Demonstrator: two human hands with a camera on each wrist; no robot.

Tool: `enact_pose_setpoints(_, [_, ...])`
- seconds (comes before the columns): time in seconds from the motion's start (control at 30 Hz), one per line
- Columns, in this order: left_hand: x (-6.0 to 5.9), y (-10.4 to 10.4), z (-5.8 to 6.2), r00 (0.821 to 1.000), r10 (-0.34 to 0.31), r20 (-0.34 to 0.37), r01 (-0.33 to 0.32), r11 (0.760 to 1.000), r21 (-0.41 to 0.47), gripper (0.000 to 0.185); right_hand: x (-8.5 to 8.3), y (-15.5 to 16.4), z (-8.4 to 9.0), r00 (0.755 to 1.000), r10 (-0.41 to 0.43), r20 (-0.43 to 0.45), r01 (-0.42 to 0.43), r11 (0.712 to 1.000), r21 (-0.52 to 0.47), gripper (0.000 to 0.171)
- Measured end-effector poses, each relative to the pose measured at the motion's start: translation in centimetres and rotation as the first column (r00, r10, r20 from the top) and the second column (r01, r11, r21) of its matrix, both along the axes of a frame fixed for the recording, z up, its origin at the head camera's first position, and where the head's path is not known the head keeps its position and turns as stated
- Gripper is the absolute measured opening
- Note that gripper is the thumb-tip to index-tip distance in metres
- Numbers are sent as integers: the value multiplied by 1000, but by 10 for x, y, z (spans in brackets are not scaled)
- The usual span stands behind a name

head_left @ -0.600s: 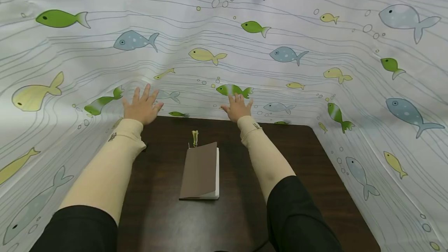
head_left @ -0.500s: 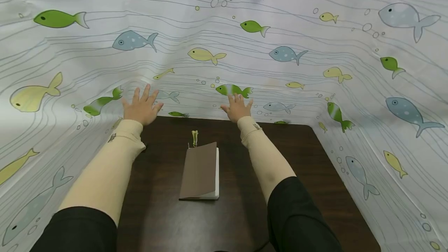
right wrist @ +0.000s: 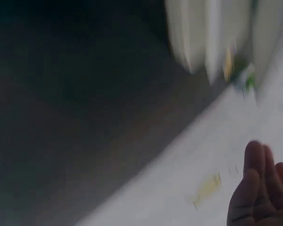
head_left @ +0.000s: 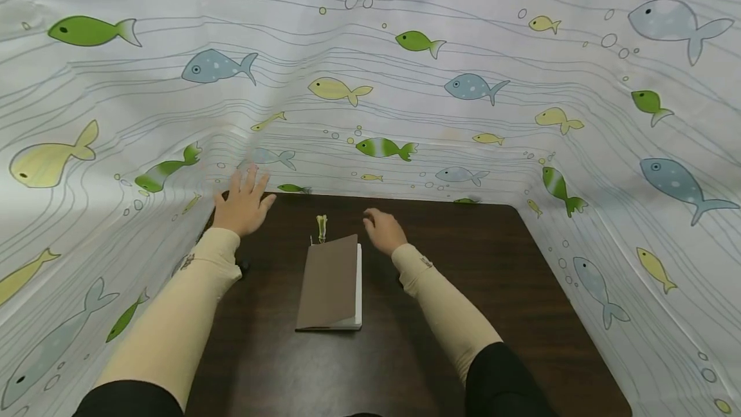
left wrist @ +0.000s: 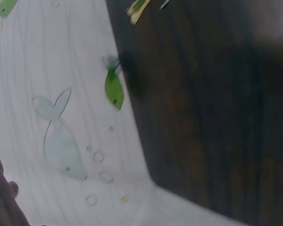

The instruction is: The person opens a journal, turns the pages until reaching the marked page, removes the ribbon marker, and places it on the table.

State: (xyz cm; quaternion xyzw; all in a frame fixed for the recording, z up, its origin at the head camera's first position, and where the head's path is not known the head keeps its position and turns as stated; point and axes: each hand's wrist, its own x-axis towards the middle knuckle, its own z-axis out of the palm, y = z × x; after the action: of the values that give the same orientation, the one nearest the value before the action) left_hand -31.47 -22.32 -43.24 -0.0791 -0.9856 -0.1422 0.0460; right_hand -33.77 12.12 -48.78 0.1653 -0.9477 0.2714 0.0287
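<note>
A brown-covered book [head_left: 330, 282] sits on the dark wooden table in the head view, its white page edges showing at the right. From its top end sticks out a yellowish tassel [head_left: 321, 227], also visible in the left wrist view as a tassel [left wrist: 139, 9]. My left hand [head_left: 240, 204], fingers spread, is at the far left of the table, apart from the book. Just right of the book's top corner is my right hand [head_left: 384, 231], fingers loosely bent and holding nothing. In the right wrist view, blurred pages [right wrist: 188, 37] appear beyond the right hand [right wrist: 259, 193].
White fabric [head_left: 417, 114] printed with fish surrounds the table [head_left: 475, 256] at the back and both sides. A small dark object [head_left: 244, 267] shows beside the left cuff.
Both hands have drawn back from the far fabric toward me. The right hand has come closer to the book, and its spread fingers have relaxed inward. The book has not moved.
</note>
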Motion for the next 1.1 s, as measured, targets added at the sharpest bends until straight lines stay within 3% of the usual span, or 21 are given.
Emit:
enact_pose_setpoints(0.1, [11, 10, -21, 998, -17, 65, 14, 999, 34, 69, 24, -1, -37, 996, 40, 82, -31, 994, -106, 33])
enact_pose_setpoints(0.2, [23, 21, -46, 992, -42, 120, 32, 996, 83, 68, 48, -3, -63, 984, 82, 161, -48, 977, -206, 33])
enact_pose_setpoints(0.37, [48, 44, -79, 986, -89, 140, 65, 983, 170, 61, 79, -14, -75, 970, 109, 216, -31, 941, -337, 35])
enact_pose_setpoints(0.47, [63, 63, -84, 988, -102, 112, 76, 973, 219, 57, 89, -25, -72, 979, 96, 182, -22, 928, -373, 35])
enact_pose_setpoints(0.53, [73, 78, -79, 988, -122, 97, 92, 958, 272, 57, 95, -35, -67, 983, 100, 153, -33, 920, -392, 35])
enact_pose_setpoints(0.63, [86, 97, -67, 977, -192, 94, 140, 906, 400, 60, 104, -50, -60, 978, 154, 143, -85, 912, -401, 40])
enact_pose_setpoints(0.73, [97, 104, -57, 959, -265, 101, 182, 849, 496, 64, 113, -66, -52, 965, 234, 118, -181, 921, -344, 45])
enact_pose_setpoints(0.8, [102, 103, -54, 955, -279, 98, 195, 843, 501, 66, 117, -74, -48, 954, 288, 84, -257, 928, -268, 48])
enact_pose_setpoints(0.97, [110, 78, -62, 979, -182, 90, 139, 924, 357, 58, 121, -79, -50, 921, 388, -26, -388, 921, -15, 51])
enact_pose_setpoints(1.1, [115, 52, -72, 987, -116, 114, 74, 943, 323, 53, 118, -64, -68, 915, 401, -38, -390, 906, 165, 53])
